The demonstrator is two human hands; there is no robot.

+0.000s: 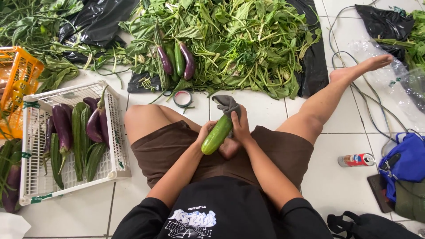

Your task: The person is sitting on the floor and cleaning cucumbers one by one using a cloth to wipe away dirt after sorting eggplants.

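Observation:
I sit on a white tiled floor with a green cucumber (pixel 217 135) held over my lap. My left hand (pixel 205 132) grips its lower side. My right hand (pixel 240 125) presses a grey cloth (pixel 227 104) against the cucumber's upper end. Ahead lies a big heap of leafy greens (pixel 234 44) on black plastic, with two purple eggplants (pixel 189 59) and a green cucumber (pixel 179 59) resting on its near edge. A roll of tape (pixel 183 98) lies on the tiles just beyond my knee.
A white crate (pixel 116 150) at my left holds purple eggplants and long ridged green gourds. An orange crate (pixel 20 73) stands further left. At right are a drink can (pixel 356 159), a blue bag (pixel 409 161), cables and a black bag (pixel 385 22).

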